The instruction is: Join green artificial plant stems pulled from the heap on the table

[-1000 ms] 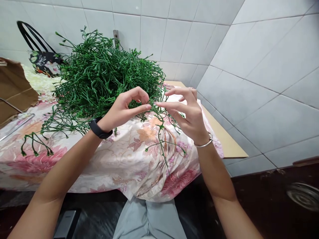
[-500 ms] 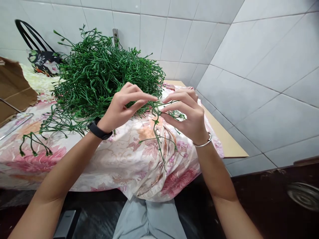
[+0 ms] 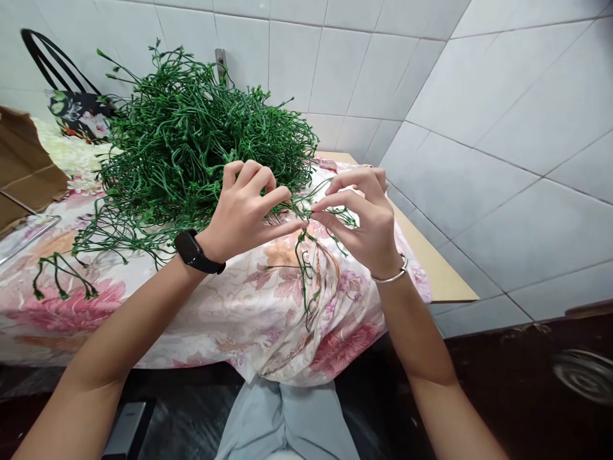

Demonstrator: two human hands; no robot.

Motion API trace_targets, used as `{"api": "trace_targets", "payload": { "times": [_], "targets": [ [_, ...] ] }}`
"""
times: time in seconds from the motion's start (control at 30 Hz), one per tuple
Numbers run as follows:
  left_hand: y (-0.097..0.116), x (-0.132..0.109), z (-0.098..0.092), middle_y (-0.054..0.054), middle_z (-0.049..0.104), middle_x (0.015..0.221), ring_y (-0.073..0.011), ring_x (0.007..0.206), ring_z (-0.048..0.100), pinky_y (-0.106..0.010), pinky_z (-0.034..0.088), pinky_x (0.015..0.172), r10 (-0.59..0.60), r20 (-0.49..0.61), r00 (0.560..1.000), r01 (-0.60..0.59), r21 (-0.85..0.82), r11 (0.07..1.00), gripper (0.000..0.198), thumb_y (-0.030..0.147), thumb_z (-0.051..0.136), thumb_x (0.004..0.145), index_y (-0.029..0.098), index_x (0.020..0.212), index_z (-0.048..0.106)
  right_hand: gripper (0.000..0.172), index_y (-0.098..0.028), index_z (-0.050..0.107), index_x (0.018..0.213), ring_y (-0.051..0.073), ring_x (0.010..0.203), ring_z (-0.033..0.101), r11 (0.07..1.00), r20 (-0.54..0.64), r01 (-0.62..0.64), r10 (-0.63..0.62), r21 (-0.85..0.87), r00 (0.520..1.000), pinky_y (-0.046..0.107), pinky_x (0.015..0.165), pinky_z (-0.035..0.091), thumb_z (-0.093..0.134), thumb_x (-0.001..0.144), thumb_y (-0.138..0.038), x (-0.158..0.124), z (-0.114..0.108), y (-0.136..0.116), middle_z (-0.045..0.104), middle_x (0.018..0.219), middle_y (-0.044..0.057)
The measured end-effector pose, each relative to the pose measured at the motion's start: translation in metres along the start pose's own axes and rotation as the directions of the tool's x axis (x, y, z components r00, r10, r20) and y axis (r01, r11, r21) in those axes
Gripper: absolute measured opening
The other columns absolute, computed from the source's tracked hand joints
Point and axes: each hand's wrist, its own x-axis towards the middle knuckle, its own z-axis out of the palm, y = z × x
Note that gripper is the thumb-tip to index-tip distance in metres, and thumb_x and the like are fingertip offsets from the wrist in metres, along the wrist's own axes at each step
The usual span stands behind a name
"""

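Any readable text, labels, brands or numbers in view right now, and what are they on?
No readable text anywhere in the head view.
Black wristband on the left hand: no display or marking legible.
Floral tablecloth and floral bag: patterns only, no words.
Green stems, held by both hands, right hand included: no tag.

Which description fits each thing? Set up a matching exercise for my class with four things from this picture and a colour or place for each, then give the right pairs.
Things:
1. watch
2. bangle
3. heap of stems
4. tablecloth

Descriptions:
A. pink floral, draped over the table edge
B. black, on the left wrist
C. green, piled behind the hands
D. silver, on the right wrist

Pairs: 1-B, 2-D, 3-C, 4-A
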Motion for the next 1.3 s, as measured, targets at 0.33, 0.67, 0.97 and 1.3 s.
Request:
{"api": "trace_targets", "payload": {
  "times": [0.33, 0.67, 0.97, 1.3],
  "targets": [
    [0.004, 0.000, 0.001, -0.001, 0.056, 0.124, -0.0220, 0.117, 0.048, -0.044, 0.027, 0.104, 0.101, -0.060, 0.993, -0.101, 0.002, 0.995, 0.032, 0.026, 0.053, 0.085, 0.031, 0.116, 0.051, 0.006, -0.020, 0.062, 0.085, 0.014, 0.079, 0.061, 0.934, 0.167, -0.181, 0.134, 0.307, 0.977, 0.031, 0.077, 0.048, 0.061, 0.079, -0.018, 0.001, -0.002, -0.005, 0.066, 0.082, 0.000],
    [0.011, 0.000, 0.002, -0.001, 0.065, 0.110, -0.0187, 0.110, 0.054, -0.042, 0.033, 0.101, 0.134, -0.044, 0.990, -0.140, -0.164, 0.977, 0.024, 0.021, 0.051, 0.083, 0.024, 0.107, 0.055, 0.010, -0.018, 0.063, 0.087, 0.010, 0.077, 0.063, 0.790, 0.166, -0.325, 0.280, 0.520, 0.946, 0.025, 0.072, 0.055, 0.062, 0.077, -0.017, -0.002, 0.002, -0.007, 0.064, 0.082, 0.000],
    [0.009, 0.003, 0.005, 0.001, 0.067, 0.093, -0.0168, 0.097, 0.058, -0.040, 0.031, 0.098, 0.012, -0.012, 1.000, -0.014, -0.210, 0.978, 0.011, 0.027, 0.056, 0.081, 0.024, 0.092, 0.058, 0.013, -0.020, 0.065, 0.088, 0.012, 0.080, 0.064, 0.846, 0.084, -0.243, 0.231, 0.476, 0.969, 0.027, 0.074, 0.057, 0.063, 0.076, -0.016, -0.002, 0.002, -0.008, 0.066, 0.084, -0.001],
    [0.006, 0.006, -0.003, 0.000, 0.066, 0.099, -0.0160, 0.092, 0.059, -0.036, 0.034, 0.093, -0.018, -0.013, 1.000, 0.015, -0.203, 0.979, 0.018, 0.020, 0.053, 0.080, 0.023, 0.097, 0.058, 0.014, -0.024, 0.064, 0.087, 0.012, 0.081, 0.063, 0.867, 0.023, -0.257, 0.273, 0.427, 0.962, 0.029, 0.074, 0.055, 0.063, 0.077, -0.014, -0.002, 0.000, -0.005, 0.066, 0.084, -0.002]
  ]
}}
